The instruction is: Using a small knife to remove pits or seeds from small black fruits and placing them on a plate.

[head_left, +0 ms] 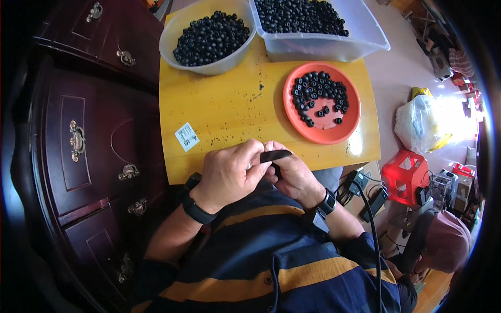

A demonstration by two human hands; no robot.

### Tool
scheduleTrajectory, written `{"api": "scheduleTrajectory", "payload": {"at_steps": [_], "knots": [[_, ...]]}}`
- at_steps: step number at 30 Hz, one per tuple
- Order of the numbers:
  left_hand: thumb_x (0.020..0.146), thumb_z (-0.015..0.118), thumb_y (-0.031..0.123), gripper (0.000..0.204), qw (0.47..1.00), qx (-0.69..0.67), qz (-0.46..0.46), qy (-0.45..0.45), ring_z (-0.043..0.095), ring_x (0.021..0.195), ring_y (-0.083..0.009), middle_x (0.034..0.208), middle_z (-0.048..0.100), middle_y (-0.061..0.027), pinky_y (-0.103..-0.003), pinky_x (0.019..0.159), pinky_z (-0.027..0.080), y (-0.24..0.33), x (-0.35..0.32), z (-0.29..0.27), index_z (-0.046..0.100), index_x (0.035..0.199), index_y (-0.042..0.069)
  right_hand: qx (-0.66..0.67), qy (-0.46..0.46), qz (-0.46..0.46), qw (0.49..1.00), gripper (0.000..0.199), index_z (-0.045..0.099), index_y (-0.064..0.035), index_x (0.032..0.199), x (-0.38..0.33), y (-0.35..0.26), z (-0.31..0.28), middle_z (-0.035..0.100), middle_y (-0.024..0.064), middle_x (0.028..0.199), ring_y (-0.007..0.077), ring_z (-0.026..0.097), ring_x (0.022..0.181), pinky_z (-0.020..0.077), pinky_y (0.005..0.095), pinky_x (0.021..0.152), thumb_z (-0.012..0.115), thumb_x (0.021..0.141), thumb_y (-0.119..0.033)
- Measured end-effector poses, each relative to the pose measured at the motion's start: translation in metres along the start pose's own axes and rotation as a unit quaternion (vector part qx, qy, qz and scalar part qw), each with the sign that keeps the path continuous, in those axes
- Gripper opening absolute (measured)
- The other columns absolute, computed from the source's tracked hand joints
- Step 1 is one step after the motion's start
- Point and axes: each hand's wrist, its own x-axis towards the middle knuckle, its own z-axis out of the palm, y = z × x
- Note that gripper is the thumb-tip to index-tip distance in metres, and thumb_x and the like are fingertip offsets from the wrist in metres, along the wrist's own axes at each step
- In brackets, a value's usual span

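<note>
Past striped shirt [245, 245], lower centre — pinching dark strip [275, 155] in left hand [228, 168], lengthwise rightward over right hand [296, 175], with grip unclear.

I saw a yellow surface [224, 104] flecked with black, an orange-red plate [329, 139], black beads [211, 40] and a black strip [275, 155]. The cabinet [125, 99] was dark maroon with silvery handles [78, 141]; the shirt [319, 272] was navy with mustard bands, the label [186, 136] white with black print.
</note>
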Motion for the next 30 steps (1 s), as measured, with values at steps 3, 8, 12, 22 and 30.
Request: {"api": "scheduleTrajectory", "payload": {"at_steps": [3,8,12,22,30], "knots": [[0.081,0.073,0.008,0.017,0.998,0.043,0.013,-0.035,0.065,0.059,-0.0261,0.067,0.062,-0.0047,-0.037,0.053,0.050,0.004,0.011,-0.006,0.057,0.088,0.009,-0.002,0.006,0.018,1.000,0.003,0.057,-0.0088,0.101,-0.003,-0.003,-0.001,0.057,-0.0014,0.078,0.0047,0.052,0.061,0.0410,0.0175,0.051,0.055,0.101,-0.008],[0.077,0.071,0.009,0.017,0.992,0.077,0.043,-0.090,0.066,0.059,-0.0266,0.063,0.061,-0.0034,-0.039,0.053,0.050,0.011,0.034,-0.017,0.056,0.086,0.009,0.055,-0.009,0.040,0.998,0.004,0.057,-0.0093,0.102,0.000,-0.011,0.003,0.058,0.0003,0.082,0.0050,0.052,0.061,0.0423,0.0182,0.050,0.054,0.102,-0.011],[0.078,0.070,0.009,0.017,0.988,0.109,0.058,-0.087,0.066,0.059,-0.0260,0.064,0.062,-0.0033,-0.038,0.053,0.050,0.016,0.044,-0.020,0.057,0.088,0.009,0.111,-0.021,0.037,0.993,0.005,0.056,-0.0094,0.101,0.000,-0.020,0.007,0.058,0.0004,0.084,0.0049,0.053,0.062,0.0438,0.0185,0.051,0.052,0.103,-0.012],[0.088,0.072,0.017,0.014,0.991,0.093,-0.006,0.099,0.067,0.058,-0.0263,0.068,0.066,-0.0078,-0.036,0.052,0.051,0.009,0.074,-0.061,0.063,0.096,0.009,0.109,-0.062,0.024,0.992,0.028,0.058,-0.0096,0.104,-0.004,-0.021,0.006,0.062,0.0004,0.093,0.0081,0.054,0.073,0.0463,0.0222,0.061,0.051,0.106,-0.037],[0.086,0.076,0.018,0.027,0.995,0.066,-0.055,0.043,0.068,0.059,-0.0237,0.071,0.068,-0.0085,-0.036,0.054,0.052,0.002,0.047,-0.053,0.067,0.108,0.007,0.216,-0.045,0.039,0.974,0.042,0.058,0.0000,0.123,0.001,-0.016,0.000,0.065,0.0168,0.122,0.0270,0.066,0.110,0.0558,0.0367,0.095,0.043,0.108,-0.036]]}}
